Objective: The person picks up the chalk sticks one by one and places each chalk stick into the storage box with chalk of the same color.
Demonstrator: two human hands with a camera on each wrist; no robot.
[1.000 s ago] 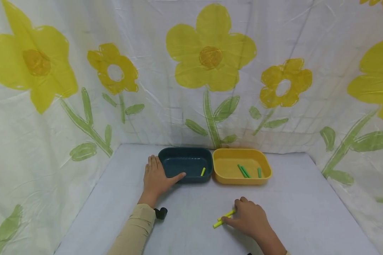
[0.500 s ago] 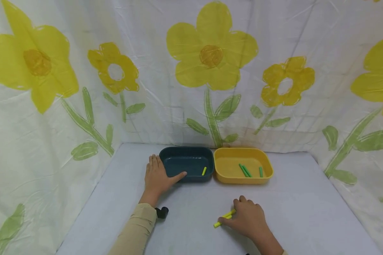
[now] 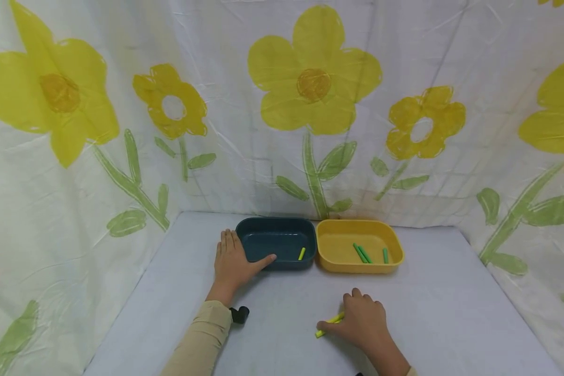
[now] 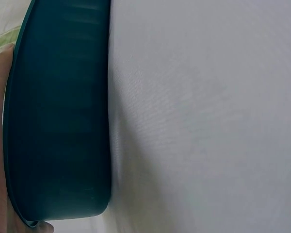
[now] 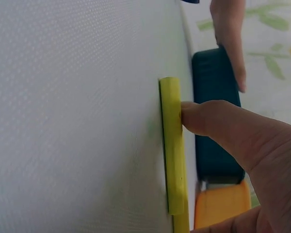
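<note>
My left hand (image 3: 232,261) rests at the left end of a dark teal bin (image 3: 277,265), its fingers straight along the side and the thumb over the front rim. In the left wrist view the bin's outer wall (image 4: 63,116) hides most of that hand. Two yellow sticks (image 3: 329,326) lie side by side on the white table. My right hand (image 3: 364,318) is spread over them, with the thumb touching the near stick (image 5: 173,145) in the right wrist view. Its other fingers reach the sticks' far end, mostly out of sight there.
A yellow bin (image 3: 357,267) stands against the teal one, with several green sticks (image 3: 364,254) inside. One short yellow stick (image 3: 302,254) lies in the teal bin. Behind the table (image 3: 272,334) hangs a flowered curtain (image 3: 235,172).
My right thumb has slid a little leftward along the near yellow stick, and the right hand has shifted slightly left. The left hand stays on the teal bin.
</note>
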